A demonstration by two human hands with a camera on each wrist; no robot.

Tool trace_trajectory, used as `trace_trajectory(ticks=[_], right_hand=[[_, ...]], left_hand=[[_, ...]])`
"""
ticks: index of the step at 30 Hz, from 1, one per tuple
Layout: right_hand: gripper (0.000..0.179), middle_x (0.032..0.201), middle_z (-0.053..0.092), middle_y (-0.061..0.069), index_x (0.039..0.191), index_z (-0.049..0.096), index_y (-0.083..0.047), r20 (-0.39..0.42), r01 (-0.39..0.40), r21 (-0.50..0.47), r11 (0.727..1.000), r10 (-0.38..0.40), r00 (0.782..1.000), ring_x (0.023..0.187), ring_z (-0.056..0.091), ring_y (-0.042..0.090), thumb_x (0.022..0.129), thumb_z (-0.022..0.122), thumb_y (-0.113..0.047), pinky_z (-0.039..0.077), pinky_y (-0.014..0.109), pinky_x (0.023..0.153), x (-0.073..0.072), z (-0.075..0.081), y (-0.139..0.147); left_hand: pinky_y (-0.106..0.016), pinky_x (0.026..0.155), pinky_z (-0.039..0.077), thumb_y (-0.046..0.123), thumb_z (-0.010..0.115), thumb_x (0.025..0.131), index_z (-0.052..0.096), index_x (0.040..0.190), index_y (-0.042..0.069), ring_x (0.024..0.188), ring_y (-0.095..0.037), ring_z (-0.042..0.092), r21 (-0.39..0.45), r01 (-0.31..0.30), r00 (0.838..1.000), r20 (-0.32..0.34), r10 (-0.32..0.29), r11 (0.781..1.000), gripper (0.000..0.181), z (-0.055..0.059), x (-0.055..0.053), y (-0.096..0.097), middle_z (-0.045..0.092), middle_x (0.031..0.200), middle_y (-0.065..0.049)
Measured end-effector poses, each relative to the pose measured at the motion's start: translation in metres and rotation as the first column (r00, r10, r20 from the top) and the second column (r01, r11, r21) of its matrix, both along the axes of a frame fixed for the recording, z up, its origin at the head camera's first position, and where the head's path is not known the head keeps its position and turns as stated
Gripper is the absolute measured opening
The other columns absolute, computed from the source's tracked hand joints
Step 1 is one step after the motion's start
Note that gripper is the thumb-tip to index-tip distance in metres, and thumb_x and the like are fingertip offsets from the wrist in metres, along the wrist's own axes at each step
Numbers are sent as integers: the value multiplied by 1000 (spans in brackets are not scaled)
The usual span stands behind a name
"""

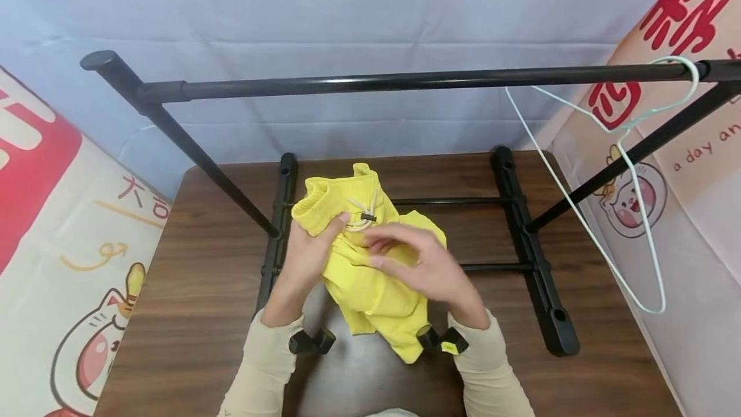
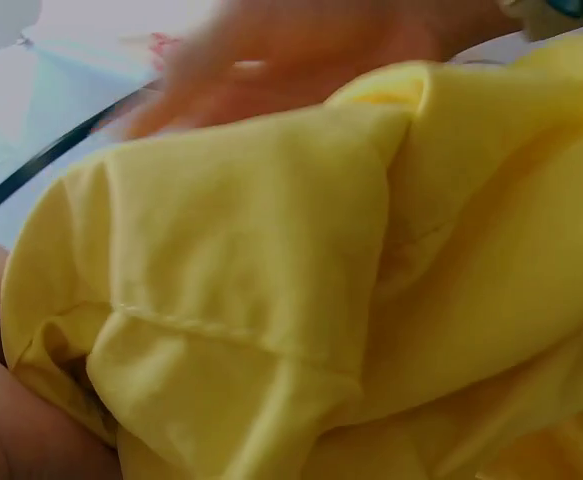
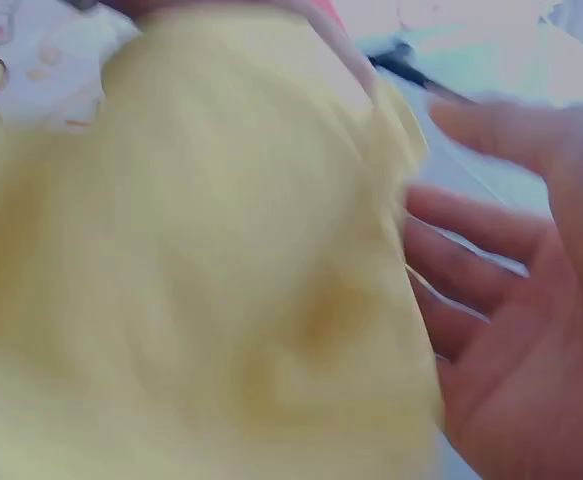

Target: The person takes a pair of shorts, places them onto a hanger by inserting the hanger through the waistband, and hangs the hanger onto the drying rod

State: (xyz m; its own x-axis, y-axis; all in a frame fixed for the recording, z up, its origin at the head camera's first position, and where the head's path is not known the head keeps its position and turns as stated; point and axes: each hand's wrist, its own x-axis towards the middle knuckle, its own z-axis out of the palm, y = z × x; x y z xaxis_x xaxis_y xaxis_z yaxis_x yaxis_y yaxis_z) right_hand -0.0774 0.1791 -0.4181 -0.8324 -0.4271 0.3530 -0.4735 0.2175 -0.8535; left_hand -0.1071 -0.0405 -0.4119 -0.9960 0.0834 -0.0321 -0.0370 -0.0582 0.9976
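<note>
Bunched yellow drawstring pants [image 1: 370,275] hang over the table in the head view, gathered waistband at the upper left. A pale cord with a small dark cord lock [image 1: 368,217] crosses their front. My left hand [image 1: 309,250] grips the waistband, thumb on the front and the other fingers hidden by the cloth. Over the front of the pants is my right hand [image 1: 425,259], its fingers loosely bent and holding nothing. The right wrist view shows those fingers [image 3: 481,260] spread beside the blurred cloth. Yellow folds fill most of the left wrist view.
A black rack stands on the brown wooden table [image 1: 220,314], its top rail [image 1: 405,79] running across beyond my hands. From the rail's right end hangs a pale green hanger [image 1: 585,217]. White cloth [image 1: 359,11] backs the table, with printed sheets at both sides.
</note>
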Motion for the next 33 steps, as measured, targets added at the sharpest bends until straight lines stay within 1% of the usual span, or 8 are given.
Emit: trace_trajectory(ticks=[5,10,14,18,23,26,28,33], right_hand=[[20,108,75,3,119,72,3,84,311,-168,935,-301,950,100,72,9,98,70,-1,58,21,90,-8,3,31],[20,110,73,-3,118,71,2,132,397,-192,898,-377,917,102,72,9,100,70,-6,58,20,90,-10,7,48],[25,116,72,-2,124,70,0,124,363,-175,915,-345,930,107,70,9,99,71,-5,56,19,93,-12,10,50],[40,135,68,12,138,60,0,130,263,-242,934,-238,963,125,66,15,99,70,-4,53,26,107,-16,10,46],[85,154,56,18,158,38,0,218,86,-417,905,8,976,136,61,14,95,79,-40,53,29,111,-25,5,32],[106,149,60,12,164,28,-3,286,-3,-447,894,147,947,127,66,11,87,83,-53,58,28,101,-27,3,18],[98,137,68,10,162,31,-2,326,-15,-458,889,184,927,116,72,14,90,84,-42,62,31,93,-25,4,10],[57,112,77,1,144,53,3,314,125,-413,902,12,949,96,78,17,93,77,-3,65,36,82,-22,10,6]], left_hand=[[-23,86,56,0,71,96,58,117,11,94,-10,63,-18,12,992,-123,-14,1000,28,14,-4,-16,61,99,5],[-22,86,58,-5,71,94,60,112,19,92,-8,65,36,68,973,-224,-58,997,32,30,0,-21,64,98,7],[-21,82,56,-8,70,93,60,111,23,87,-8,63,19,95,936,-342,-82,995,37,43,5,-23,63,93,7],[-20,76,54,-17,67,89,63,102,23,78,-6,58,40,159,861,-495,-118,987,43,51,7,-25,60,84,10],[-18,76,56,-20,64,90,70,92,18,80,-3,63,78,270,782,-599,-171,960,39,50,2,-24,65,85,13],[-19,76,57,-11,67,95,69,93,15,81,-4,65,115,321,788,-583,-198,940,26,44,0,-23,66,86,11],[-19,75,57,-6,67,97,66,90,13,79,-4,64,144,341,806,-554,-210,929,20,40,-1,-24,63,84,10],[-20,75,57,-10,65,96,61,96,15,79,-6,61,85,313,846,-477,-238,946,25,31,-5,-30,58,84,8]])
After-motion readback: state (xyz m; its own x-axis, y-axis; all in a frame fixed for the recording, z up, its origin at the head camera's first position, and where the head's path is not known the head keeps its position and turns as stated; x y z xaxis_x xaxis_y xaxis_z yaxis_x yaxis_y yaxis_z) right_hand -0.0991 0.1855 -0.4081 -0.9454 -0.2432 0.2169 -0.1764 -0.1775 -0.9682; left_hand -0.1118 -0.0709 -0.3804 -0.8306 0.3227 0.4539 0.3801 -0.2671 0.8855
